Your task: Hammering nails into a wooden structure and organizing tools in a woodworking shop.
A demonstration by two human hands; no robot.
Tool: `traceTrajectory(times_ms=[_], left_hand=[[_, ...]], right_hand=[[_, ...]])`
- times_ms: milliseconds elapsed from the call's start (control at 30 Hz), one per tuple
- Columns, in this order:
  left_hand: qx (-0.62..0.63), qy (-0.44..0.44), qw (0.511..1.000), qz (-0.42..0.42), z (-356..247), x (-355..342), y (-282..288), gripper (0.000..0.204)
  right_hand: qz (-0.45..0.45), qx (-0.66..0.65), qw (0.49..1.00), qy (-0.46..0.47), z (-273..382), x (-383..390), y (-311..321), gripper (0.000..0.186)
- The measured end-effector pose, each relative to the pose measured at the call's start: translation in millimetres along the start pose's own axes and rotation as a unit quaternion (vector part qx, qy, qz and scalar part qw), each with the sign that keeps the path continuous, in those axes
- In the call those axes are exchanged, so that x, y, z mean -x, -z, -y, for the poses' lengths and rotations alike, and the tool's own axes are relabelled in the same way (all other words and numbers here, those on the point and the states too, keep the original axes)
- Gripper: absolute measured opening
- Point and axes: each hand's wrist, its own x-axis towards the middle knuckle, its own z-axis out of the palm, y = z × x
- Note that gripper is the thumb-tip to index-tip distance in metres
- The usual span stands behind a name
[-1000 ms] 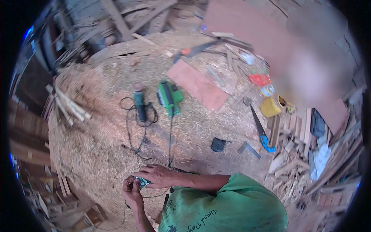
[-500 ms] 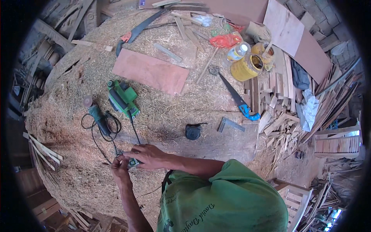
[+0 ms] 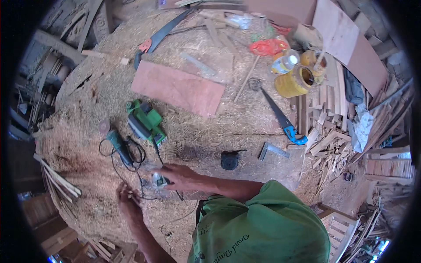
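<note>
My right hand (image 3: 177,176) is closed around a small pale box (image 3: 159,180) with dark and greenish parts; blur hides its exact kind. My left hand (image 3: 128,199) is off to its left, empty as far as the blur shows, with fingers partly spread. Just beyond the hands lies an angle grinder (image 3: 119,147) with its black cord (image 3: 141,160) coiled beside it. A green electric planer (image 3: 146,122) rests farther back, its cord running toward my right hand.
A tape measure (image 3: 230,160), a metal try square (image 3: 274,150) and a blue-handled handsaw (image 3: 280,115) lie to the right. Behind are a reddish board (image 3: 177,88), another handsaw (image 3: 164,34) and a yellow jar (image 3: 291,83). Shavings cover much of the worktop; wood scraps (image 3: 333,142) are piled at right.
My left hand has drawn away from the pale box, moving left and down. My right hand keeps the box and has shifted slightly right in view. The whole view has moved a little.
</note>
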Motion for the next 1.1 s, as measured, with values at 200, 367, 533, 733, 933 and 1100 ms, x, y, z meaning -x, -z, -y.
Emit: traceTrajectory(times_ms=[200, 367, 533, 733, 933, 1100], left_hand=[[0.000, 0.214, 0.974, 0.072, 51.3, 13.3, -39.2, 0.043], [-0.060, 0.112, 0.990, 0.066, 36.7, 15.8, -66.9, 0.048], [-0.202, -0.045, 0.976, 0.063, 38.7, 25.7, -94.6, 0.035], [-0.321, -0.193, 0.923, 0.082, 77.6, 6.4, -75.5, 0.038], [-0.304, -0.139, 0.936, 0.111, 80.9, 14.8, -75.5, 0.054], [-0.271, 0.013, 0.954, 0.127, 96.6, 32.4, -36.5, 0.059]], right_hand=[[-0.130, -0.046, 0.988, -0.072, 10.4, -15.0, 35.2, 0.067], [-0.129, -0.013, 0.990, -0.056, -5.1, -21.4, 21.9, 0.065], [-0.157, 0.005, 0.985, -0.069, -18.7, -23.4, 19.0, 0.071], [-0.104, -0.017, 0.992, -0.065, -25.2, -14.6, 6.0, 0.079], [-0.197, 0.049, 0.961, -0.189, -93.7, -33.2, 76.4, 0.070], [-0.378, 0.140, 0.890, -0.213, -190.9, -68.2, 189.7, 0.074]])
